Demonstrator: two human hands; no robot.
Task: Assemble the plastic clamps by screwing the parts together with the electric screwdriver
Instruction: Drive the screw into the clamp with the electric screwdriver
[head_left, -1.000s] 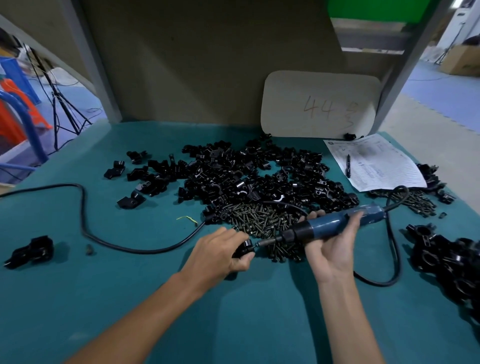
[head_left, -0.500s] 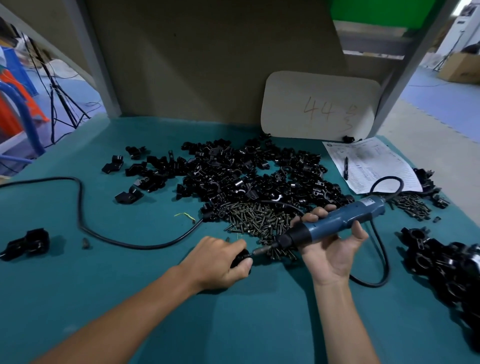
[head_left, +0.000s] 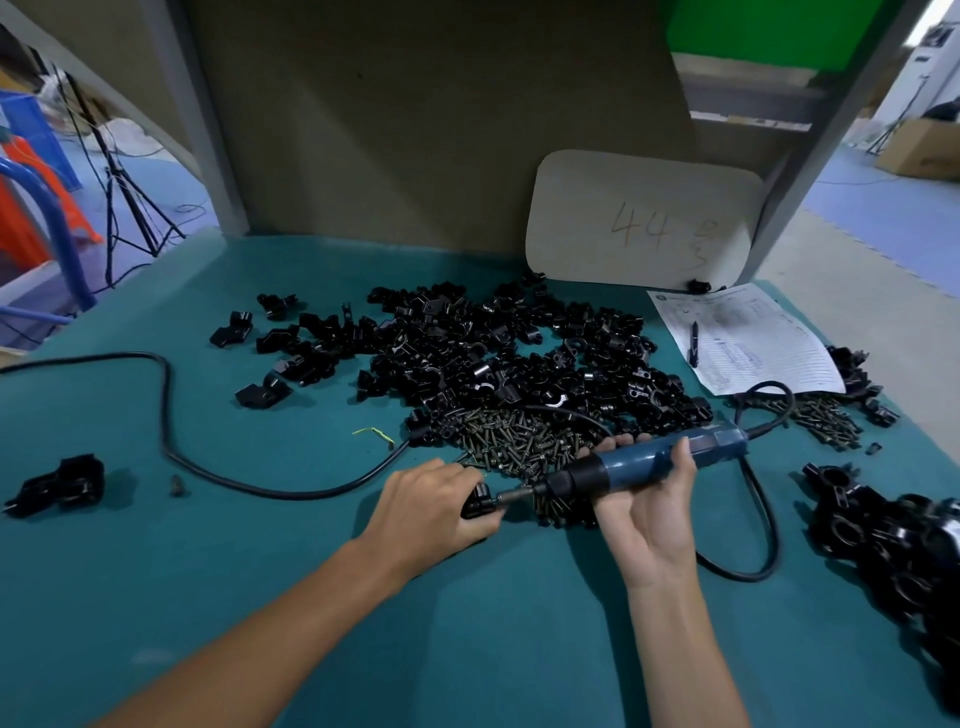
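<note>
Head view.
- Left hand (head_left: 431, 506): grip clamped on black clamp (head_left: 477, 506), held down on counter (head_left: 260, 597) near centre.
- Right hand (head_left: 649, 514): grip wrapped round blue electric screwdriver (head_left: 660, 460), bit meeting clamp from 3 o'clock.
- Progress, as judged: roughly midway at best.
- Done: assembled clamps (head_left: 893, 540) heaped at 3 o'clock, lone assembled piece (head_left: 60, 483) at 9 o'clock.
- Left to do: large heap of loose clamp parts (head_left: 493, 353) at 12 o'clock, screws (head_left: 519, 441) just before it.
- Hidden: screw under fingers, so seating unclear. Heap at 3 o'clock cut off by frame edge.
</note>
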